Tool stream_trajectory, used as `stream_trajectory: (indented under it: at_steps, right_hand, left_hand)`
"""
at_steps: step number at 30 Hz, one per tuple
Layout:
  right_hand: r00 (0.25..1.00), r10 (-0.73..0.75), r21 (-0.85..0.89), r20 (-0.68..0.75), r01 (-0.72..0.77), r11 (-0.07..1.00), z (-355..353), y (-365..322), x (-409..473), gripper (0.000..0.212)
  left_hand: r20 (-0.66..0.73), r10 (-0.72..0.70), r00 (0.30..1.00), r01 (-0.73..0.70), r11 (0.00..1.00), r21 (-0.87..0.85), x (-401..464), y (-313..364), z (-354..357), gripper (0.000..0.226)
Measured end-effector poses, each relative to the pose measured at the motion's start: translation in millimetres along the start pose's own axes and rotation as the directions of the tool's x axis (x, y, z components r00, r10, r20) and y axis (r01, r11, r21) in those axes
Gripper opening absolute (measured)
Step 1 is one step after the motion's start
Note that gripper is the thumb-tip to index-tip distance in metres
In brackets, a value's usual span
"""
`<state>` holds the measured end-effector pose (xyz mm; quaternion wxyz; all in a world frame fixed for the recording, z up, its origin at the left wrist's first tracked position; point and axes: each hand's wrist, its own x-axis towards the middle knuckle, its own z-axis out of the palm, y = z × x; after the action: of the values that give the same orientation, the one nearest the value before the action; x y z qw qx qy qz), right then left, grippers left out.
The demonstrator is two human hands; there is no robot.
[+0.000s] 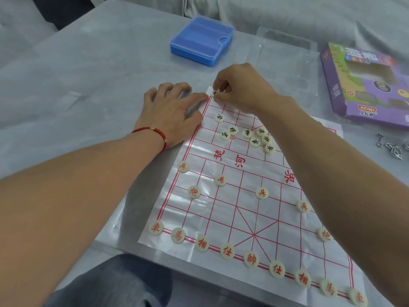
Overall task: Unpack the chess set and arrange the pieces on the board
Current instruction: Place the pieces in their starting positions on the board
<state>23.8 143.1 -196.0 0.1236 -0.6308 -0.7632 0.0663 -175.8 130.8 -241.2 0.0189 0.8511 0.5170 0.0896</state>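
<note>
the right hand (241,89), just above the middle of the frame, pinches a black-lettered piece (214,93) with curled fingers at the far left corner of the board (232,216), while the left hand (171,114) lies flat with fingers spread, pressing the board's edge just beside it. red-lettered pieces (251,259) line the near edge along the bottom of the frame, loose black-lettered pieces (254,138) cluster at centre, and a blue case (201,41) sits on the bench (88,74) at the top.
</note>
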Motion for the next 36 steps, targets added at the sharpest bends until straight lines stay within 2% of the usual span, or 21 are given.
stream_trajectory:
  at_steps: [6, 12, 14, 18, 22, 27, 36]
  right_hand:
    - [1.0, 0.017, 0.026, -0.019, -0.017, 1.0, 2.8, -1.6, 4.7, 0.017]
    - [1.0, 0.026, 0.053, 0.0, -0.026, 0.998, -4.7, -2.0, -1.3, 0.028]
    - [1.0, -0.005, 0.038, -0.005, 0.006, 0.999, -13.0, -3.4, -10.4, 0.019]
    - [0.986, -0.086, 0.029, 0.143, 0.082, 0.996, -28.7, -6.6, -34.6, 0.011]
    - [0.962, -0.113, 0.033, 0.25, 0.109, 0.994, -28.7, -10.9, -44.1, 0.021]
    - [0.959, -0.104, -0.005, 0.265, 0.109, 0.994, -27.7, -14.8, -42.5, 0.022]
    - [0.955, -0.102, 0.055, 0.28, 0.09, 0.994, -27.2, -14.5, -43.1, 0.025]
  left_hand:
    - [0.006, -0.005, 1.0, 0.005, 1.0, -0.004, -0.4, 1.2, -0.9, 0.045]
    - [0.0, 0.002, 1.0, -0.002, 1.0, -0.015, -1.7, 1.6, -1.5, 0.045]
    - [0.011, -0.002, 1.0, 0.003, 1.0, -0.013, -1.9, 2.4, -2.3, 0.046]
    - [-0.011, 0.007, 1.0, -0.007, 1.0, -0.01, -2.4, 1.5, -0.5, 0.045]
    - [-0.015, 0.002, 1.0, -0.002, 1.0, -0.012, -2.1, 0.4, 0.8, 0.045]
    - [-0.013, -0.001, 1.0, 0.001, 1.0, -0.01, -0.4, -0.7, 3.4, 0.045]
    - [-0.004, -0.008, 1.0, 0.008, 1.0, -0.015, -0.7, 1.1, 0.9, 0.046]
